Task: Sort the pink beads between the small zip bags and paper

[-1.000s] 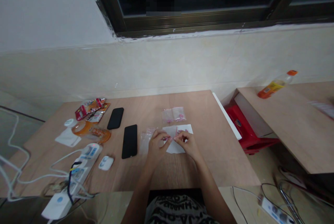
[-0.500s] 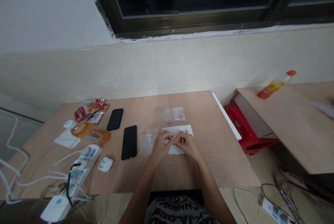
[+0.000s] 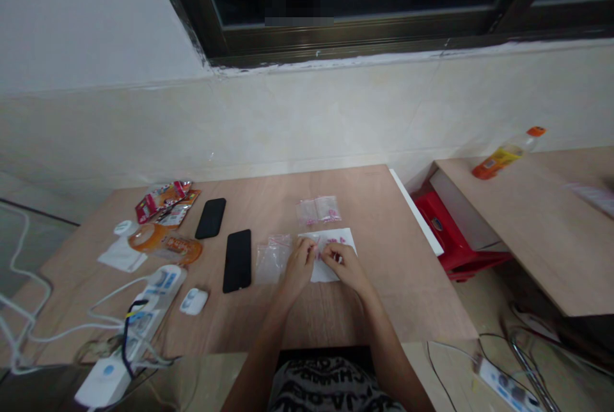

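Over a white sheet of paper (image 3: 327, 275) my two hands work close together. My left hand (image 3: 300, 265) is closed, its fingers pinching what looks like a small clear plastic bag (image 3: 316, 247). Just right of it, my right hand (image 3: 346, 265) has thumb and fingertips drawn together; whatever lies between them is too small to make out. Small pink pieces (image 3: 338, 240) lie on the paper beyond my right fingers. Flat clear zip bags (image 3: 269, 265) rest left of my left hand. Beyond the paper lie two small zip bags (image 3: 329, 208) with pink bits inside.
To the left are two black phones (image 3: 237, 261), an orange drink bottle (image 3: 167, 244) on its side, snack packets (image 3: 163, 201), a white earbud case (image 3: 194, 301) and a power strip (image 3: 144, 329) with cables. A red stool (image 3: 439, 233) stands between this table and another on the right.
My hands have moved slightly apart; their fingertips met before and now a gap shows between them. The camera view has shifted a little.
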Demonstrator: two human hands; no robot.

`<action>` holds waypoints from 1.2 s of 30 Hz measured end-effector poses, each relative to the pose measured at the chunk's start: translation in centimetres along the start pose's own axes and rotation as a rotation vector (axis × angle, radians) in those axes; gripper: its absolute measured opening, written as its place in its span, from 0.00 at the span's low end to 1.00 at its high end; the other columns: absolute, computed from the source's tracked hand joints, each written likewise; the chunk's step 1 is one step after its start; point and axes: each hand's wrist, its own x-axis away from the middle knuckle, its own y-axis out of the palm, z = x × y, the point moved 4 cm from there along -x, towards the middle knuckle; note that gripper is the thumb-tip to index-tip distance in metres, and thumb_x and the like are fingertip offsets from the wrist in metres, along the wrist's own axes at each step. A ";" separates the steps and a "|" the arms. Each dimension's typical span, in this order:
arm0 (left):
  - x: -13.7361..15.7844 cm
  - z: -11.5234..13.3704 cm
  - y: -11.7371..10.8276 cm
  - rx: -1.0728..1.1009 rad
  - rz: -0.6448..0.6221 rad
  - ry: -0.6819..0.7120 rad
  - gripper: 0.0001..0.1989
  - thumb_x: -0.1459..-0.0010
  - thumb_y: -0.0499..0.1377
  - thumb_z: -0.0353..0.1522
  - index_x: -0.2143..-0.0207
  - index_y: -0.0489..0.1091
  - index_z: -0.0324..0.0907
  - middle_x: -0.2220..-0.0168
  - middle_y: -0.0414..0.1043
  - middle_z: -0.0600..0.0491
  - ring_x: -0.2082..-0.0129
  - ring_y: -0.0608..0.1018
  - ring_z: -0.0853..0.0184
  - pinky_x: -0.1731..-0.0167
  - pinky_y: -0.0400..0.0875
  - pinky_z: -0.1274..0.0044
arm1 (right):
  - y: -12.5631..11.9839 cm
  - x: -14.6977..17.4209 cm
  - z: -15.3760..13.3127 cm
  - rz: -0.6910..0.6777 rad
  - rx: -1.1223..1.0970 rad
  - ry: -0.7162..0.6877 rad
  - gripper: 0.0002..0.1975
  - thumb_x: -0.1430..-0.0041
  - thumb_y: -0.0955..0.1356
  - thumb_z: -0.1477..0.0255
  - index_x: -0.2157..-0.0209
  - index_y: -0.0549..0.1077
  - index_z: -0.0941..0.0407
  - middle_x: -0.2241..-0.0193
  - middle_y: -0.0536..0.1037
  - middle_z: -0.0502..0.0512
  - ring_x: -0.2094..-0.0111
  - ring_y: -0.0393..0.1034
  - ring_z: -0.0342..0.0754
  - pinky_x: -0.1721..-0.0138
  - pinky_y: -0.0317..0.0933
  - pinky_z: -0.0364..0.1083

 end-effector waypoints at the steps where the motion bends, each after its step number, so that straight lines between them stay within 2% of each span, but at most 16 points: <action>1: 0.0 -0.2 -0.1 -0.011 0.028 -0.020 0.07 0.39 0.49 0.31 0.70 0.64 0.42 0.67 0.64 0.53 0.64 0.70 0.65 0.60 0.65 0.73 | 0.0 0.0 0.0 0.022 0.005 0.005 0.12 0.42 0.64 0.67 0.77 0.68 0.56 0.80 0.69 0.48 0.77 0.62 0.42 0.74 0.53 0.40; 9: 0.3 0.3 -1.3 -0.044 0.111 -0.030 0.09 0.37 0.48 0.32 0.70 0.64 0.42 0.67 0.63 0.54 0.65 0.70 0.67 0.62 0.66 0.74 | -0.4 0.1 0.6 0.242 0.027 0.048 0.10 0.45 0.65 0.68 0.78 0.67 0.55 0.82 0.67 0.46 0.79 0.61 0.42 0.74 0.53 0.41; 13: 1.0 1.4 -1.5 -0.013 0.129 -0.017 0.09 0.37 0.49 0.32 0.69 0.66 0.42 0.66 0.64 0.53 0.65 0.72 0.68 0.62 0.69 0.75 | -0.5 0.2 0.7 0.303 0.004 0.078 0.05 0.46 0.66 0.67 0.72 0.68 0.54 0.79 0.70 0.47 0.78 0.62 0.42 0.75 0.54 0.41; 16: 1.4 2.1 -1.7 0.023 0.131 -0.021 0.09 0.38 0.51 0.33 0.68 0.68 0.42 0.65 0.64 0.53 0.66 0.73 0.69 0.64 0.71 0.77 | -0.4 0.3 0.5 0.301 -0.022 0.062 0.06 0.47 0.67 0.67 0.68 0.69 0.54 0.76 0.72 0.47 0.77 0.63 0.42 0.75 0.55 0.41; 20: 1.5 2.2 -2.4 0.114 0.155 -0.038 0.05 0.42 0.55 0.32 0.66 0.70 0.42 0.63 0.69 0.52 0.66 0.75 0.69 0.67 0.71 0.78 | -0.2 0.5 0.3 0.273 -0.095 0.039 0.07 0.45 0.65 0.67 0.70 0.71 0.55 0.77 0.71 0.48 0.77 0.63 0.42 0.75 0.55 0.41; 23: 1.6 1.5 -3.1 0.187 0.173 -0.070 0.07 0.45 0.57 0.31 0.63 0.72 0.42 0.63 0.73 0.51 0.64 0.76 0.67 0.68 0.71 0.79 | -0.3 0.7 0.6 0.310 -0.227 0.087 0.11 0.46 0.66 0.64 0.68 0.75 0.56 0.78 0.71 0.48 0.79 0.60 0.42 0.76 0.55 0.42; 27: 1.8 0.8 -3.2 0.273 0.123 -0.114 0.11 0.46 0.59 0.33 0.60 0.74 0.42 0.61 0.76 0.50 0.64 0.77 0.66 0.67 0.71 0.78 | 0.2 1.0 0.5 0.284 -0.381 0.165 0.16 0.46 0.64 0.59 0.68 0.76 0.56 0.80 0.69 0.48 0.81 0.58 0.41 0.80 0.51 0.41; 31: 2.2 0.6 -3.2 0.316 0.093 -0.091 0.12 0.46 0.60 0.34 0.59 0.74 0.41 0.60 0.77 0.48 0.61 0.78 0.64 0.64 0.72 0.76 | 1.1 0.5 -0.4 0.268 -0.381 0.154 0.17 0.48 0.68 0.55 0.73 0.73 0.55 0.82 0.64 0.46 0.82 0.54 0.40 0.81 0.48 0.41; 34: 2.5 0.3 -3.4 0.314 0.078 -0.101 0.13 0.46 0.60 0.37 0.58 0.75 0.41 0.62 0.77 0.49 0.65 0.77 0.65 0.66 0.72 0.76 | 2.0 0.0 -0.4 0.266 -0.394 0.140 0.20 0.50 0.69 0.53 0.79 0.68 0.55 0.85 0.59 0.44 0.82 0.51 0.39 0.82 0.44 0.40; 36: 2.6 0.0 -3.6 0.326 0.063 -0.125 0.15 0.45 0.60 0.39 0.58 0.74 0.42 0.62 0.77 0.49 0.68 0.77 0.66 0.67 0.73 0.75 | 2.6 0.0 0.2 0.248 -0.437 0.180 0.21 0.51 0.69 0.52 0.80 0.65 0.55 0.85 0.57 0.43 0.83 0.49 0.38 0.83 0.41 0.40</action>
